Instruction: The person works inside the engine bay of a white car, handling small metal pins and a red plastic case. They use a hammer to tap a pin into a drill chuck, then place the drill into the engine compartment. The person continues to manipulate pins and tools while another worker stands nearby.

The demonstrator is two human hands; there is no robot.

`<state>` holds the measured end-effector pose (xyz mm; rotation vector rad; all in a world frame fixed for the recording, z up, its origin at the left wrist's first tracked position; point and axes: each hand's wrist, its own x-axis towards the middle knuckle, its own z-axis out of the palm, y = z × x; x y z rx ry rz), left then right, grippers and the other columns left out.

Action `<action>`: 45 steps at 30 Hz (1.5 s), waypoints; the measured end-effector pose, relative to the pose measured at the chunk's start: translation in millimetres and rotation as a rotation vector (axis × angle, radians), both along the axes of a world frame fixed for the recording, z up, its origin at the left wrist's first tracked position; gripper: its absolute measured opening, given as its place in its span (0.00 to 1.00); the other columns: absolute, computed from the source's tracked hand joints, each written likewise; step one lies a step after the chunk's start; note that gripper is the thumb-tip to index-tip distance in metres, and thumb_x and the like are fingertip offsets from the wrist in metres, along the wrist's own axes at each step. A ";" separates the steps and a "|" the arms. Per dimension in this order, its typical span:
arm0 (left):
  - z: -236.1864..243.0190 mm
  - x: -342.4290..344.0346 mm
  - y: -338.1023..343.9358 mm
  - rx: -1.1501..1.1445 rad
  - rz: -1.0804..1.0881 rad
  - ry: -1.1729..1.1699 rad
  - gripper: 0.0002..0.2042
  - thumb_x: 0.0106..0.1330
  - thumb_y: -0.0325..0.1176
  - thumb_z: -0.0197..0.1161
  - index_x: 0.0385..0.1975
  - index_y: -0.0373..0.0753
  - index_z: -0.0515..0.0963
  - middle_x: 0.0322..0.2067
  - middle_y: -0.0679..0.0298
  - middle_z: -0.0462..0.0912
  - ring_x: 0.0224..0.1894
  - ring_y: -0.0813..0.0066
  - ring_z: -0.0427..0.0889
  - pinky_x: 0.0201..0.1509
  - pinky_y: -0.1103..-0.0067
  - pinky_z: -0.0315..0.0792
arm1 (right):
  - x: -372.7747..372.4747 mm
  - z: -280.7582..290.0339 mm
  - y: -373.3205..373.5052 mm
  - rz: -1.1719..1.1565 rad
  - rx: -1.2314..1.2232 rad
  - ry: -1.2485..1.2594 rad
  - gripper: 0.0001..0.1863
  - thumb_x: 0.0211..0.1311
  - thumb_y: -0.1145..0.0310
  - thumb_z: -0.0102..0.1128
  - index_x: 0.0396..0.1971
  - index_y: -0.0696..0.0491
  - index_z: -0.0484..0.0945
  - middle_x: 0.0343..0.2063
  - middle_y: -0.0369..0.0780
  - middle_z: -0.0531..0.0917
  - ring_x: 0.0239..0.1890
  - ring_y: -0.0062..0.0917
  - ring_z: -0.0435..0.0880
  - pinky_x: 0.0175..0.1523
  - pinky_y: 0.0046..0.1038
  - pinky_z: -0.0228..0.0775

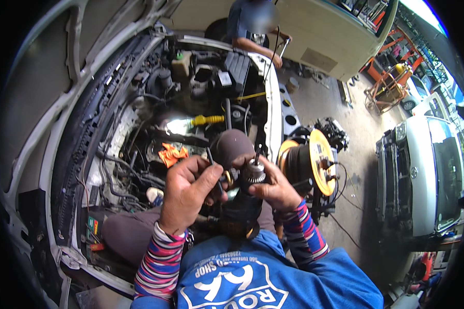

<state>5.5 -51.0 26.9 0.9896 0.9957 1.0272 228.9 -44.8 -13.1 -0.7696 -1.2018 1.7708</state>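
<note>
My left hand [185,193] is closed on a thin dark rod [210,157], held upright beside the drill; a small brass-coloured piece [228,178] shows near its fingers. My right hand [277,188] grips a black power drill [239,213] around its front, below the toothed metal chuck [255,173], with a thin dark bit [258,153] pointing up from it. Both hands are above my bent legs [131,232] inside an open engine bay [123,134]. A lit yellow work lamp [206,120] and an orange rag [172,153] lie beyond them.
The raised hood [41,103] is on the left. A yellow cable reel [322,162] stands right of the bay. A co-worker [242,36] holds a tool beside a beige vehicle [325,26]. A silver car [423,175], an orange trolley [384,92] and loose cables occupy the right side.
</note>
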 end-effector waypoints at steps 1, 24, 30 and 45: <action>-1.7 0.4 1.5 -0.042 -0.003 0.028 0.11 0.72 0.37 0.64 0.40 0.35 0.78 0.27 0.63 0.85 0.22 0.80 0.84 0.24 0.88 0.72 | 1.6 -0.4 -0.8 0.009 0.018 -0.009 0.31 0.57 0.69 0.70 0.61 0.56 0.71 0.50 0.38 0.81 0.55 0.24 0.78 0.64 0.28 0.67; -11.6 26.4 7.7 -0.070 0.117 -0.003 0.08 0.68 0.27 0.58 0.44 0.32 0.75 0.21 0.67 0.79 0.17 0.89 0.74 0.17 0.89 0.65 | -9.4 1.8 -18.5 -0.205 0.151 -0.216 0.31 0.58 0.76 0.74 0.60 0.60 0.69 0.51 0.40 0.77 0.55 0.22 0.75 0.63 0.28 0.67; -7.0 33.8 8.3 -0.128 0.146 -0.029 0.06 0.67 0.26 0.57 0.40 0.33 0.75 0.19 0.68 0.77 0.15 0.89 0.70 0.16 0.88 0.62 | -30.5 -4.5 -31.1 -0.424 0.458 -0.603 0.38 0.51 0.73 0.79 0.57 0.57 0.61 0.45 0.39 0.72 0.47 0.21 0.72 0.55 0.27 0.69; -20.6 25.8 1.4 0.510 0.162 0.579 0.08 0.71 0.25 0.49 0.47 0.32 0.65 0.33 0.48 0.78 0.32 0.52 0.82 0.37 0.65 0.74 | -26.8 19.2 -7.7 -0.225 0.400 -0.410 0.19 0.73 0.62 0.61 0.52 0.60 0.72 0.44 0.43 0.80 0.45 0.24 0.82 0.52 0.28 0.74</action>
